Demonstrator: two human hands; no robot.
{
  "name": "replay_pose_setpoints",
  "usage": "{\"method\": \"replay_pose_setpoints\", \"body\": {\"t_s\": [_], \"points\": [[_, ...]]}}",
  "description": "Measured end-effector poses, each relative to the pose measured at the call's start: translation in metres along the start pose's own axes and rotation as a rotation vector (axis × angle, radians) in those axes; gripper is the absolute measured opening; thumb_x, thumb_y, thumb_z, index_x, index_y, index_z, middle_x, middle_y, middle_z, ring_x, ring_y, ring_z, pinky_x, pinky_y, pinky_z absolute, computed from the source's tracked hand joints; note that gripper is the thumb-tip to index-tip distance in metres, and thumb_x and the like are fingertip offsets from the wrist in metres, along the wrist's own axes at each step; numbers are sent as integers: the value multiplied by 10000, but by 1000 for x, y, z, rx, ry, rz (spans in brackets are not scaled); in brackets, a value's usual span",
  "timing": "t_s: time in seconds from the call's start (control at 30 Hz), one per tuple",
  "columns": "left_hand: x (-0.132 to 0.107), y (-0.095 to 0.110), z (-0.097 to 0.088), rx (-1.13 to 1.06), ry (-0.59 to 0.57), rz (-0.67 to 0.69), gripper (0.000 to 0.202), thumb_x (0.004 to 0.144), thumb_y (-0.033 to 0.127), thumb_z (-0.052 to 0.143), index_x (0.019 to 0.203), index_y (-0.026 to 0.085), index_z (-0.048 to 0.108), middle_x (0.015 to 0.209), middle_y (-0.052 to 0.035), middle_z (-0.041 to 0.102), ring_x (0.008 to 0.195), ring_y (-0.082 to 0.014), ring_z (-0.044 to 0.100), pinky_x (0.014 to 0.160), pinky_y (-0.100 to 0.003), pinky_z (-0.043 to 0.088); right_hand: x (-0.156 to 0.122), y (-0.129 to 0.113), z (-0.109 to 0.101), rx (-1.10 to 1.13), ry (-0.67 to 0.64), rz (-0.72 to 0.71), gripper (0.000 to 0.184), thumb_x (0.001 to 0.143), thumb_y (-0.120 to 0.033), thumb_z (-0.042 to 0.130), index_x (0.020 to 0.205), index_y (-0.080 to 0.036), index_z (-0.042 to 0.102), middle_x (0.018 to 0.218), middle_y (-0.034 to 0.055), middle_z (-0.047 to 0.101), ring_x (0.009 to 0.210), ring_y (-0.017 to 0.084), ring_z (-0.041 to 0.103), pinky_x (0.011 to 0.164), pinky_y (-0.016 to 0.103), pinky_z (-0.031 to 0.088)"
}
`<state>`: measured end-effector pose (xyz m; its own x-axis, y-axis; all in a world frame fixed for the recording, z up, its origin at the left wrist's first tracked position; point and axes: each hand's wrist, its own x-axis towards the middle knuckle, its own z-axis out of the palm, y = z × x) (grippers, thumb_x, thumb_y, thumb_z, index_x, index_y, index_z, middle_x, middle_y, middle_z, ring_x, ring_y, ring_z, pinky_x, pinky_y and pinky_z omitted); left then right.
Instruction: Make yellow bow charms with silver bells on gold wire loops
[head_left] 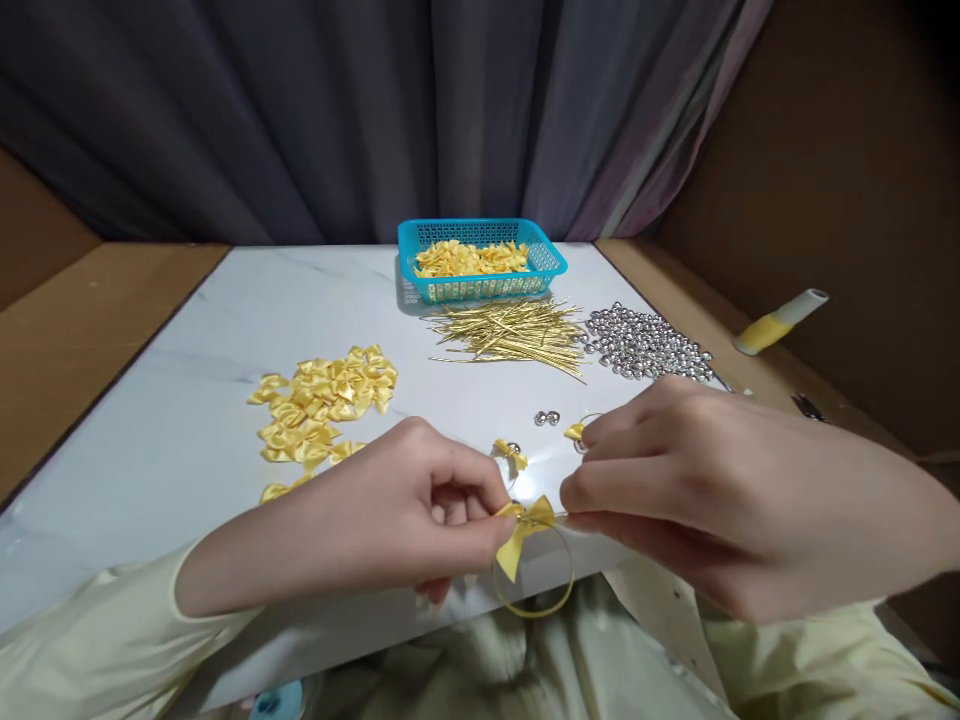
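Between thumb and forefinger, my left hand (375,510) pinches a yellow satin bow (514,545) above the front edge of the table. A gold cord (534,614) hangs from the bow in a round loop. My right hand (705,480) is closed just to the right, its fingertips pinching the cord's end beside the bow. Behind the hands, another bow with a silver bell (514,449) lies on the table. A further yellow bow (575,432) with a cord loop is partly hidden by my right hand. Two silver bells (547,418) sit together nearby.
Loose yellow bows (330,395) lie at left. A blue basket (559,265) of yellow pieces stands at the back, with gold cords (514,335) before it. Silver bells (645,343) are heaped at right, near a yellow-and-white tube (780,322) and a small dark tool (808,406).
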<state>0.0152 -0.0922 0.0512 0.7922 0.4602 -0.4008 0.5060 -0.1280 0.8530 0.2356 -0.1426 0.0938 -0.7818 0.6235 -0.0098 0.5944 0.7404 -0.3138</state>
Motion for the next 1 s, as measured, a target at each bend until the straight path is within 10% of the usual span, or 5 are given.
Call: {"method": "replay_pose_setpoints", "body": {"t_s": [0.6,0.8,1.0], "points": [[1,11,-5,7,63,-65,129,798,234,612,708,161,669,455,54,549,411,-56,526,436,-121,377,-4,-5,2,74,22,11,200,892,-85,455,865,-162,637,676,30,588,564,137,496,510,263,334],[1,-1,-6,34,73,-7,141,815,208,592,700,168,664,437,69,547,367,-39,528,416,-97,381,-37,-7,8,253,374,37,343,856,-65,532,1155,-227,574,1099,87,658,1002,208,641,783,280,525],[0,-1,-7,18,59,-25,148,831,206,585,707,178,662,489,66,576,378,-25,527,391,-72,369,-68,15,17,306,601,178,372,889,-185,532,1221,-348,576,1050,32,678,905,230,661,665,298,553]]}}
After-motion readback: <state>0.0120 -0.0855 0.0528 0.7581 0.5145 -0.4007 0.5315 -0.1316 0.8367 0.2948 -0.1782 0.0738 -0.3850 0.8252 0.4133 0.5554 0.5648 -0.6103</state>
